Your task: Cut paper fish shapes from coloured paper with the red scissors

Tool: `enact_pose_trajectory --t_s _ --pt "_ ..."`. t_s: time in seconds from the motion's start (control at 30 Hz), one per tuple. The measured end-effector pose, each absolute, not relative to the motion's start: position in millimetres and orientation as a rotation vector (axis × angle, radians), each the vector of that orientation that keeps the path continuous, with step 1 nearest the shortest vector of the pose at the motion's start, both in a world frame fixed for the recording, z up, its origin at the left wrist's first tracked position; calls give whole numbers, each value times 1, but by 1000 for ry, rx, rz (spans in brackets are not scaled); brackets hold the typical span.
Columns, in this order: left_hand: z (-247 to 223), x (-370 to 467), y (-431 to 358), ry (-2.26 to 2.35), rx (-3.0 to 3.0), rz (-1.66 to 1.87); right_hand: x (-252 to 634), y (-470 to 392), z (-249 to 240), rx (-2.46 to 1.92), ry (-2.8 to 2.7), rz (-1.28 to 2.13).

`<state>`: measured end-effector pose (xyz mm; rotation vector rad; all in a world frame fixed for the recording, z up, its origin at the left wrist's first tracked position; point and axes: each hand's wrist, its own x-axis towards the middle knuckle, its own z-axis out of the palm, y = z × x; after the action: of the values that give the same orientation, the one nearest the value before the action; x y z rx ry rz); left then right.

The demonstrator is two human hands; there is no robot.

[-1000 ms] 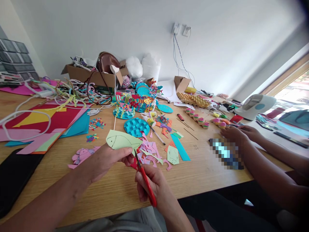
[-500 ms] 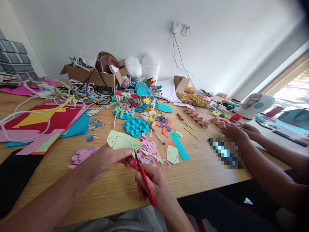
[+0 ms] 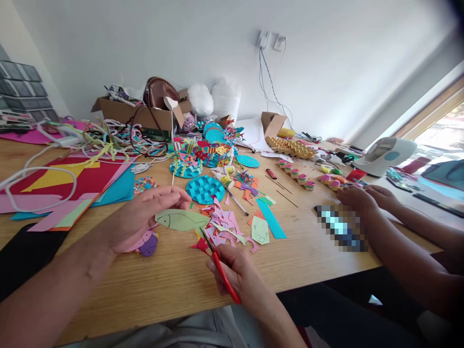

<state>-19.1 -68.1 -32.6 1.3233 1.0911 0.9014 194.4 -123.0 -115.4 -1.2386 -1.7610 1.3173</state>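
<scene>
Your right hand (image 3: 236,271) grips the red scissors (image 3: 224,277), tips by the tail of the green paper fish (image 3: 181,220); your left hand (image 3: 142,212) curves at its head, hold unclear. Bare tabletop (image 3: 163,285) runs between your forearms to the near edge; scraps (image 3: 225,220) crowd beyond.

Craft workspace, wooden table (image 3: 174,282), coloured paper sheets (image 3: 85,187), pink scraps (image 3: 229,220), scissors (image 3: 222,271)

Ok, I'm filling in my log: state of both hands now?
Left hand: open, beside the green paper fish; contact unclear.
Right hand: closed, holding red-handled scissors.
</scene>
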Motion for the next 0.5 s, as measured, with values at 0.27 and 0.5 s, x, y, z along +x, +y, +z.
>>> enact_pose_trajectory --t_s 0.27,0.5 --pt "-17 -14 -57 1120 1967 429 203 -119 -109 -1244 -1918 1270" --pt "-30 -1 -51 1051 1804 397 200 -119 -107 -1124 -1620 1543"
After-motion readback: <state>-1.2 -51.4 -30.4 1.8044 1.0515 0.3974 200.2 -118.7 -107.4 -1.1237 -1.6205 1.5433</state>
